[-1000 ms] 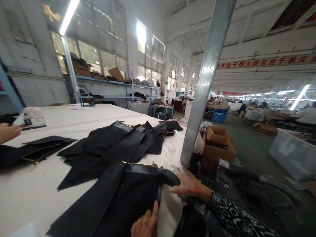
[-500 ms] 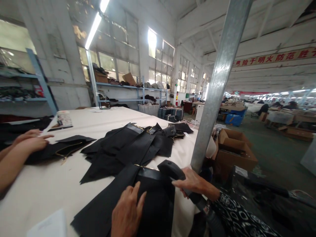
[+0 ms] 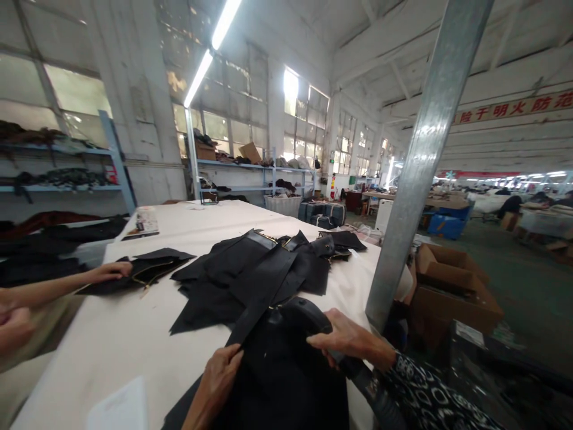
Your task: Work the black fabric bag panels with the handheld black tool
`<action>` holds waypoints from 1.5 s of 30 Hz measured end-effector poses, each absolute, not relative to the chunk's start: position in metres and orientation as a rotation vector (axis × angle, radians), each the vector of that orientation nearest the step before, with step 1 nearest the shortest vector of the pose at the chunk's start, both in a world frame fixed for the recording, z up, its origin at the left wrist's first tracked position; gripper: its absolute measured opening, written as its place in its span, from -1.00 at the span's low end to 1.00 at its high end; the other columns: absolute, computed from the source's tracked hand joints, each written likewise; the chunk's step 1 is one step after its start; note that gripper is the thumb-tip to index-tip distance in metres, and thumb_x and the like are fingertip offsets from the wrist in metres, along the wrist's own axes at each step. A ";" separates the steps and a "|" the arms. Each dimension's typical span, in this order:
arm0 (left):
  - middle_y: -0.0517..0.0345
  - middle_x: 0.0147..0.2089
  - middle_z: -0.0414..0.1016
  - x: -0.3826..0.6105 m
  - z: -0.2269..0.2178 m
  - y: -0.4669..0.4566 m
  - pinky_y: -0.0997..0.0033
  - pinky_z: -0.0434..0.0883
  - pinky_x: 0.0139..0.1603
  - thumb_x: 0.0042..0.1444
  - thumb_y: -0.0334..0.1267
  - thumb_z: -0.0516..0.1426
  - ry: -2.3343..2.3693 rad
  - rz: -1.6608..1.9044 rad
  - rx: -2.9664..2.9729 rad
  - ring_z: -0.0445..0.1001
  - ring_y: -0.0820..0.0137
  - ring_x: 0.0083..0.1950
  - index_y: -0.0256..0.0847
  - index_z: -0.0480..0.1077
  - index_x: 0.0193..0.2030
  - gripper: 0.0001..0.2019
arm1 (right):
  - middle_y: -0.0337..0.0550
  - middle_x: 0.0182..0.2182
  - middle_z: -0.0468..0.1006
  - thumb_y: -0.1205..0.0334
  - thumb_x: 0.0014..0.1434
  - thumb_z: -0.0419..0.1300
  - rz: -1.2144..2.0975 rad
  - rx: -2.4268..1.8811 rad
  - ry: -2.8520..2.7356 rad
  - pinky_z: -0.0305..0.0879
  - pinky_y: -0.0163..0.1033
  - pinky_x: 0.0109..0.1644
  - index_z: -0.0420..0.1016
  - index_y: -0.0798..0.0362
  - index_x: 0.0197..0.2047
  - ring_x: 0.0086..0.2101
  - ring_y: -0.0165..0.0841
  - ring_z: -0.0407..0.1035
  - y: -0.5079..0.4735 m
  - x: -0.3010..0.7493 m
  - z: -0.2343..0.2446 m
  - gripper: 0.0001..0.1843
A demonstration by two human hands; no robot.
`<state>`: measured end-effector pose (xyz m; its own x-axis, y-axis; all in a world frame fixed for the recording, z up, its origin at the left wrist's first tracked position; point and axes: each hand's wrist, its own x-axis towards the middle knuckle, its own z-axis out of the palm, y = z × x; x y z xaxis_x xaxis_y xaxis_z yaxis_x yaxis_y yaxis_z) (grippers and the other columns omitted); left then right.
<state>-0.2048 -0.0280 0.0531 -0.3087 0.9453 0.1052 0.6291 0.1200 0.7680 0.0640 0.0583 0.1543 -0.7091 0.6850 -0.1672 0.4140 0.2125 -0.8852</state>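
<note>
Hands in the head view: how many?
4. The left hand touches and the right hand grips the near black fabric; a co-worker's hand rests on the zippered piece at left; a further hand, not the wearer's, at the left edge, partly cut off.

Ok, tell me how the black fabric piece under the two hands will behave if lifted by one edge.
Probably floppy: the black fabric piece curls over where the right hand grips it. Likely light, since it lies flat and thin on the table. It may slide rather than catch; the cloth cover looks smooth.
</note>
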 end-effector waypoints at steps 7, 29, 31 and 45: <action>0.09 -0.04 0.58 -0.197 0.060 -0.027 0.26 0.34 0.09 -0.03 -0.10 0.17 1.249 1.261 1.192 0.46 0.14 0.03 -0.21 0.49 -0.01 -0.57 | -0.30 -0.63 0.41 0.16 0.05 0.21 1.489 -0.921 -2.300 0.27 -0.46 -0.61 0.38 0.12 -0.43 -0.64 -0.47 0.35 0.054 0.046 0.151 -0.81; -0.02 -0.13 0.62 -0.181 0.056 -0.030 0.07 0.33 0.13 -0.17 -0.15 0.28 0.960 1.417 0.613 0.52 0.05 -0.01 -0.26 0.25 0.24 -0.23 | -0.27 -0.67 0.42 0.14 -0.01 0.27 1.750 -0.992 -2.263 0.27 -0.45 -0.66 0.39 0.15 -0.56 -0.69 -0.48 0.32 0.074 0.044 0.155 -0.73; -0.01 -0.14 0.62 -0.182 0.056 -0.030 0.07 0.31 0.16 -0.18 -0.16 0.28 0.976 1.423 0.611 0.52 0.05 -0.01 -0.27 0.27 0.23 -0.25 | -0.27 -0.67 0.43 0.14 -0.01 0.28 1.758 -0.947 -2.238 0.28 -0.45 -0.65 0.40 0.16 -0.56 -0.68 -0.47 0.33 0.074 0.038 0.153 -0.73; -0.01 0.01 0.56 -0.185 0.053 -0.025 0.16 0.38 0.08 -0.26 -0.24 0.33 0.908 1.302 0.528 0.49 0.04 0.04 -0.18 0.15 0.30 -0.10 | -0.29 -0.63 0.42 0.05 -0.01 0.29 1.746 -0.900 -1.966 0.32 -0.42 -0.64 0.38 0.15 -0.44 -0.65 -0.45 0.35 0.112 0.043 0.145 -0.69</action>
